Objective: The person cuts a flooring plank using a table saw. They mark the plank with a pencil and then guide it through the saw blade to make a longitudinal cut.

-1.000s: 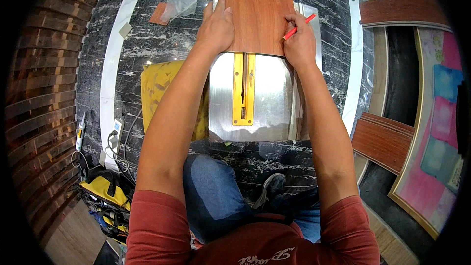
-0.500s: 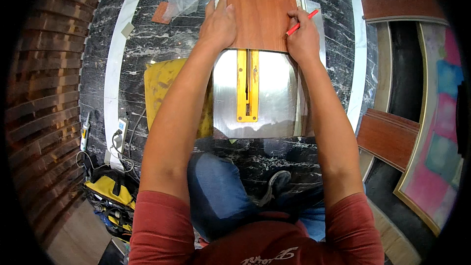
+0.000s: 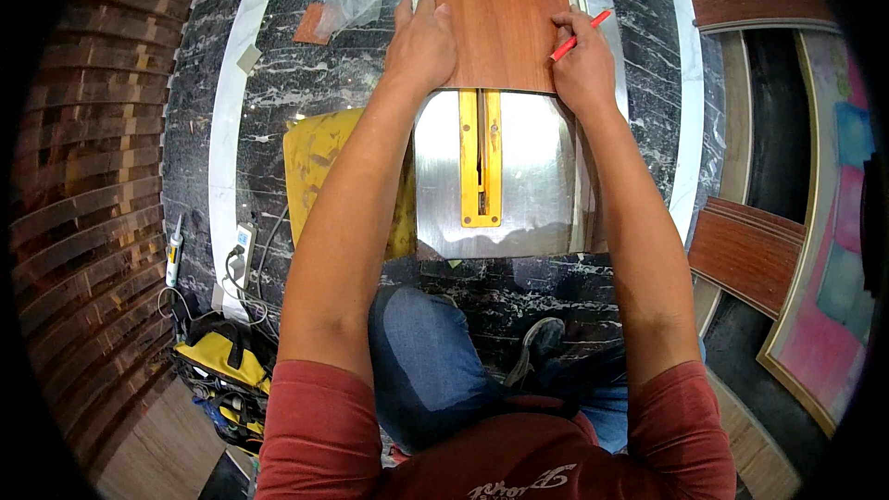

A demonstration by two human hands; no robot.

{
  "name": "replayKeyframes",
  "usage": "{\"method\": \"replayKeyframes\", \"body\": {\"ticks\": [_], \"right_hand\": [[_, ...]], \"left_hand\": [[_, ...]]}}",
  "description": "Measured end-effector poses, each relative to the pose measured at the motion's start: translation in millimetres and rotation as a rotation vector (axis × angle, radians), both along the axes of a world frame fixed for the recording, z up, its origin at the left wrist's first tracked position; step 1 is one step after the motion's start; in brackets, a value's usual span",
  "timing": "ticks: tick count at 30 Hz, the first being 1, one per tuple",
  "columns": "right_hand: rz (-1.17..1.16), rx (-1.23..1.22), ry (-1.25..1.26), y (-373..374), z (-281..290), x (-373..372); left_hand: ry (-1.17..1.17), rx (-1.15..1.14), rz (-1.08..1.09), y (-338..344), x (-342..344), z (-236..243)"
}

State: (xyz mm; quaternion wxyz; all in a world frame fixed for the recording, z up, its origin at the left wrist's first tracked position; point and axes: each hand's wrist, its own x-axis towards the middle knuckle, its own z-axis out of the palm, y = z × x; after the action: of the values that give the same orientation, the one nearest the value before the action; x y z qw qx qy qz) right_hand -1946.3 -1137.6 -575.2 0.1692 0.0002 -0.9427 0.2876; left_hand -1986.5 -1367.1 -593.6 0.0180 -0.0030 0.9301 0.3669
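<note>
A reddish-brown wood-grain plank (image 3: 505,18) lies across the far part of a silvery metal saw table (image 3: 537,176). Its near end crosses a yellow slotted insert (image 3: 468,157), whose dark slot shows in front of it. My left hand (image 3: 419,51) grips the plank's left edge, fingers pointing away from me and partly hidden beyond the edge. At the right edge, my right hand (image 3: 587,69) is closed round a red pencil (image 3: 600,18), slanting up to the right. That hand also rests against the plank near its corner.
A yellow stained panel (image 3: 319,162) sits left of the saw table. Farther left are a power strip (image 3: 243,255) with cords, a sealant tube (image 3: 174,255) and a yellow-black tool bag (image 3: 227,361). Brown plank pieces (image 3: 748,255) and a framed colourful panel (image 3: 815,306) lie right.
The whole view has shifted slightly, so everything appears a little farther right. Both hands keep their places on the plank, and the pencil stays in my right hand.
</note>
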Motion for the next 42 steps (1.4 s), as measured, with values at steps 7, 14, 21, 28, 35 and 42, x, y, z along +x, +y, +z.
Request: {"method": "replayKeyframes", "body": {"ticks": [7,14,21,28,35,42], "right_hand": [[-0.002,-0.074,-0.029,-6,7,1],[0.015,-0.024,0.086,-5,1,0],[-0.005,-0.002,-0.053,0,1,1],[-0.001,-0.035,0.008,-5,2,5],[0.026,-0.043,0.061,-5,2,8],[0.014,-0.044,0.082,-4,0,9]], "left_hand": [[-0.012,0.007,-0.014,-2,2,5],[0.015,0.017,-0.005,-3,2,-2],[0.012,0.002,-0.004,-2,3,-1],[0.021,0.002,0.0,0,6,-1],[0.047,0.077,0.023,0,12,4],[-0.006,-0.02,0.001,0,14,8]]}}
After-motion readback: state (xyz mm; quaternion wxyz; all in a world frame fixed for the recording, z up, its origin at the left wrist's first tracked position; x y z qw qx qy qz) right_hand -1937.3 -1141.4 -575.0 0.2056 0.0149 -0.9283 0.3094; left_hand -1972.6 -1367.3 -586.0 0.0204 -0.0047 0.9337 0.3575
